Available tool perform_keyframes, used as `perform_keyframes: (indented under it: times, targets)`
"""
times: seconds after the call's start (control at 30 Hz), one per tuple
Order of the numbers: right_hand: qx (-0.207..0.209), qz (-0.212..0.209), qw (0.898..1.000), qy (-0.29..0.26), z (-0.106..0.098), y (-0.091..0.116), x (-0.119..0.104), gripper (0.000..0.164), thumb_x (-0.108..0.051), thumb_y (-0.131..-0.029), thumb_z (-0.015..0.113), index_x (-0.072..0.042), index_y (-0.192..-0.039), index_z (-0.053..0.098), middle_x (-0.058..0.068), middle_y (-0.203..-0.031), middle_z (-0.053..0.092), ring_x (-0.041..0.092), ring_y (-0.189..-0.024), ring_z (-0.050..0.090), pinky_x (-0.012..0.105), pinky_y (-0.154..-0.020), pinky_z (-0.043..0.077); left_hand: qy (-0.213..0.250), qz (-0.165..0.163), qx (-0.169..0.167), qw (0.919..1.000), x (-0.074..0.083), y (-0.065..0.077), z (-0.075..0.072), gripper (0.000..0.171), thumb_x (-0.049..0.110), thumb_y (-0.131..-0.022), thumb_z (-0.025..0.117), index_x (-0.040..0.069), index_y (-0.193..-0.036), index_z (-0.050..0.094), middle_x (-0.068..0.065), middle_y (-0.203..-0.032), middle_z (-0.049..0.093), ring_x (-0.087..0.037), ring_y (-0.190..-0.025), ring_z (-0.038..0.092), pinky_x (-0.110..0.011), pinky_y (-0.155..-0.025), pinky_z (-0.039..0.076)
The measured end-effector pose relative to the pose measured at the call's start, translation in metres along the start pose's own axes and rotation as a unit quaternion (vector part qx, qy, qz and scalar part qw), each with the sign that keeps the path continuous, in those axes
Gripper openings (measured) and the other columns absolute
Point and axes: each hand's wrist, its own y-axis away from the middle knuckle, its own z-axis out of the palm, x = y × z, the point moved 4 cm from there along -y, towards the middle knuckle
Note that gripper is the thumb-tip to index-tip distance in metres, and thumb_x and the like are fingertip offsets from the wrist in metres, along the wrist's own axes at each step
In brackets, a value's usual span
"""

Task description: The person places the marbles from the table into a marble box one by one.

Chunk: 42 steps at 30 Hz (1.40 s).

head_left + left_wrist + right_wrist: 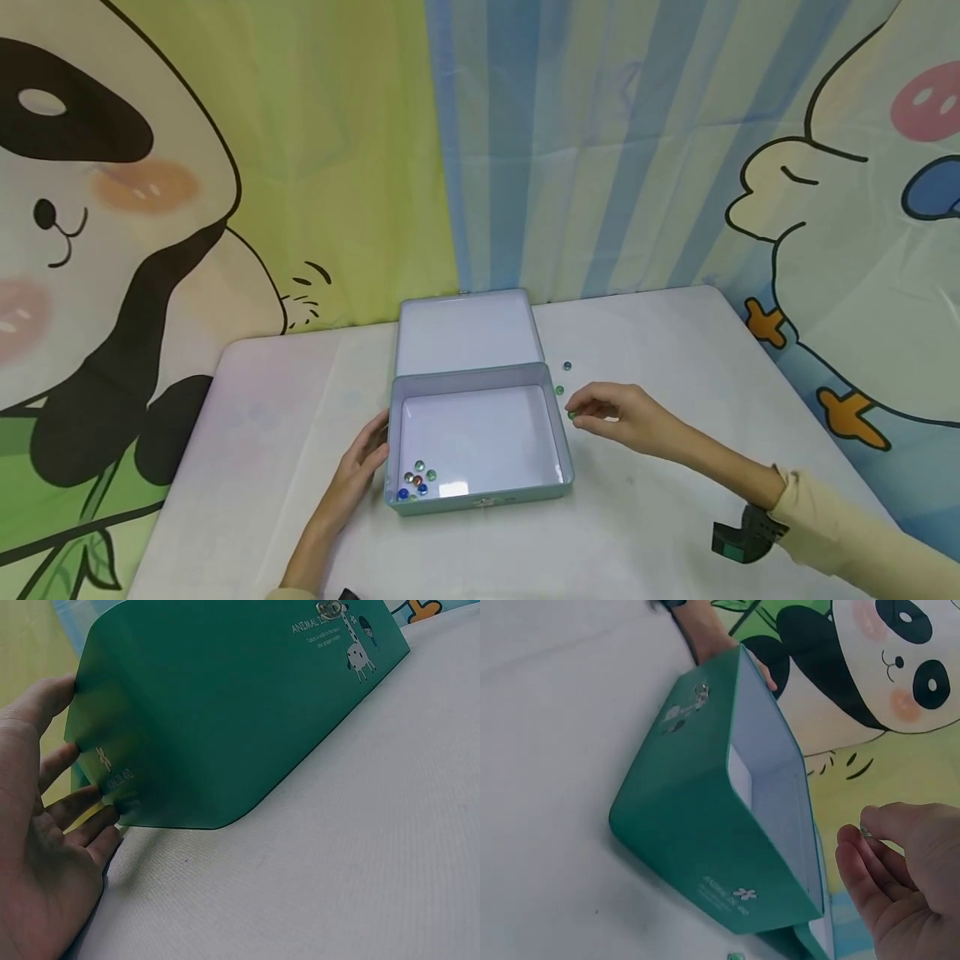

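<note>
A green metal box [525, 495] with a pale inside stands on the table, its hinged lid [467, 335] laid back behind it. My left hand [354, 479] rests against the box's left side; in the left wrist view its spread fingertips touch the green wall [202, 712]. Beside the box's right wall, my right hand [633, 419] pinches a green glass marble [572, 415] between thumb and fingertips. The same marble [865, 832] barely shows in the right wrist view. Inside the box, several marbles [431, 475], green, blue and brownish, lie gathered in the near left corner.
Two loose marbles, a green one [559, 390] and a bluish one [567, 366], lie on the white-covered table [660, 517] right of the box. A curtain with cartoon animals [360, 167] hangs behind the table. A dark wrist device [742, 537] sits by the right sleeve.
</note>
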Motion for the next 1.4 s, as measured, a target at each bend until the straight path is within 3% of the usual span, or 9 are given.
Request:
perform_keyframes:
  times: [0.23,0.43,0.5,0.73,1.03,1.17,1.2,1.27,1.4]
  targets:
    - [-0.046,-0.013,0.998,-0.029,0.015,-0.013,-0.014,0.017,-0.009,-0.09,0.066,-0.004,-0.107,0.065,0.009,-0.099,0.071,0.008,-0.088,0.066,0.022,-0.081,0.058,-0.007,-0.007,0.002,1.0,0.0,0.0,-0.001,0.052,0.022,-0.103,0.044,0.029,-0.152,0.028,-0.004,-0.161,0.027,-0.02,-0.146,0.029,-0.056,-0.117,0.023]
    - [-0.098,-0.011,0.995,-0.005,0.036,-0.046,-0.018,0.015,-0.01,-0.092,0.065,-0.004,-0.105,0.065,0.008,-0.1,0.072,0.012,-0.09,0.069,0.019,-0.078,0.058,-0.01,-0.011,0.002,0.9999,0.001,0.0,-0.001,0.053,0.022,-0.103,0.044,0.03,-0.152,0.028,-0.003,-0.16,0.028,0.009,-0.135,0.035,-0.021,-0.111,0.031]
    - [-0.117,-0.009,0.993,0.007,0.044,-0.061,-0.017,0.014,-0.01,-0.092,0.065,-0.004,-0.104,0.065,0.008,-0.099,0.072,0.012,-0.089,0.068,0.017,-0.078,0.057,-0.013,-0.01,0.002,0.9999,0.001,0.0,-0.001,0.053,0.022,-0.103,0.044,0.03,-0.152,0.028,-0.003,-0.16,0.028,0.014,-0.131,0.035,-0.016,-0.108,0.031]
    - [-0.162,-0.027,0.986,0.04,0.069,-0.116,-0.013,0.014,-0.013,-0.092,0.066,-0.004,-0.101,0.064,0.006,-0.094,0.071,0.008,-0.085,0.065,0.014,-0.077,0.054,-0.016,-0.013,0.008,0.9997,0.001,0.0,-0.002,0.053,0.022,-0.103,0.044,0.03,-0.152,0.028,-0.002,-0.16,0.028,0.014,-0.132,0.034,-0.047,-0.116,0.025]
    - [-0.231,-0.008,0.968,0.099,0.111,-0.154,-0.005,0.008,-0.016,-0.092,0.067,-0.009,-0.094,0.065,0.0,-0.086,0.067,0.003,-0.076,0.055,0.013,-0.069,0.048,-0.015,-0.008,0.005,0.9998,0.0,-0.002,-0.001,0.052,0.021,-0.102,0.044,0.03,-0.152,0.028,-0.002,-0.16,0.029,0.012,-0.133,0.035,-0.05,-0.116,0.026]
    - [-0.252,-0.027,0.957,0.141,0.126,-0.163,-0.003,0.009,-0.014,-0.09,0.068,-0.006,-0.093,0.065,0.002,-0.084,0.065,0.004,-0.073,0.051,0.013,-0.065,0.044,-0.011,-0.014,0.01,0.9998,0.001,-0.002,-0.002,0.053,0.021,-0.102,0.044,0.03,-0.152,0.029,-0.002,-0.16,0.028,-0.011,-0.144,0.034,-0.052,-0.116,0.026]
    - [-0.254,-0.031,0.955,0.15,0.129,-0.165,-0.003,0.009,-0.013,-0.09,0.069,-0.006,-0.094,0.065,0.003,-0.084,0.065,0.004,-0.073,0.05,0.012,-0.065,0.043,-0.009,-0.014,0.009,0.9998,0.001,-0.002,-0.002,0.053,0.02,-0.102,0.044,0.03,-0.152,0.029,-0.002,-0.16,0.028,-0.018,-0.145,0.032,-0.046,-0.117,0.029]
    - [-0.259,-0.033,0.952,0.161,0.135,-0.169,0.0,0.009,-0.013,-0.09,0.068,-0.005,-0.095,0.065,0.003,-0.084,0.065,0.004,-0.072,0.049,0.011,-0.064,0.042,-0.005,-0.014,0.006,0.9999,0.001,-0.001,-0.002,0.053,0.02,-0.102,0.044,0.029,-0.152,0.028,-0.003,-0.161,0.027,-0.022,-0.146,0.03,-0.044,-0.117,0.029]
    - [-0.269,-0.025,0.948,0.165,0.146,-0.175,0.007,0.007,-0.012,-0.091,0.068,-0.006,-0.094,0.066,0.002,-0.084,0.065,0.003,-0.072,0.049,0.011,-0.065,0.042,-0.002,-0.015,0.002,0.9999,0.0,0.0,-0.001,0.052,0.021,-0.103,0.043,0.03,-0.152,0.028,-0.004,-0.161,0.027,0.003,-0.138,0.036,-0.045,-0.117,0.028]
